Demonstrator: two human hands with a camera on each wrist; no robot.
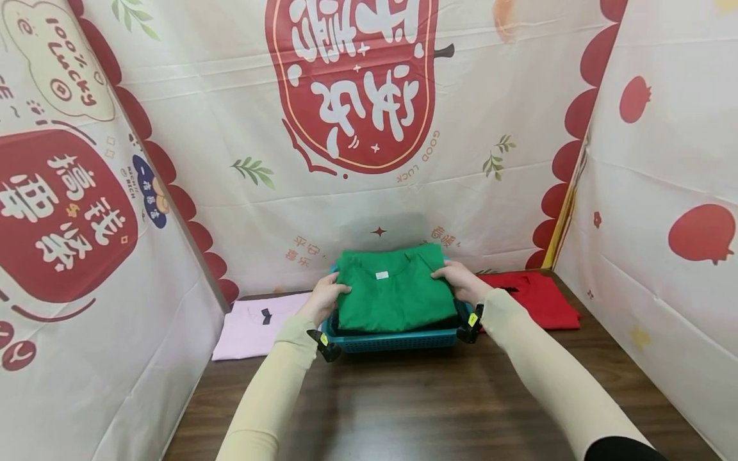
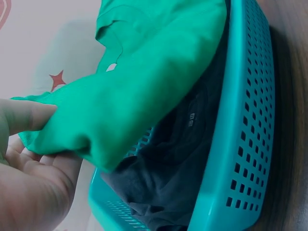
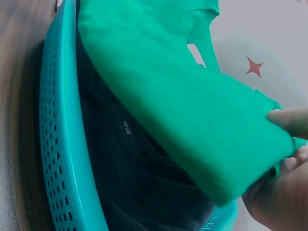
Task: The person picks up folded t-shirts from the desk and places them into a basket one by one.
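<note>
A folded green shirt [image 1: 394, 294] with a white neck label is held over a blue plastic basket [image 1: 398, 341]. My left hand [image 1: 326, 296] pinches its left edge between thumb and fingers, and my right hand [image 1: 461, 280] pinches the right edge. In the left wrist view the shirt [image 2: 130, 96] slopes above the basket's perforated side [image 2: 250, 130]. Dark clothing [image 2: 163, 178] with a small printed mark lies inside the basket below it. The right wrist view shows the same dark clothing [image 3: 130, 159] under the raised shirt [image 3: 178, 106].
A folded pink shirt [image 1: 254, 326] with a dark bow lies on the wooden table [image 1: 398, 397] left of the basket. To the right lies a folded red garment [image 1: 536, 301]. Printed cloth walls [image 1: 369, 198] stand behind the table and at both sides.
</note>
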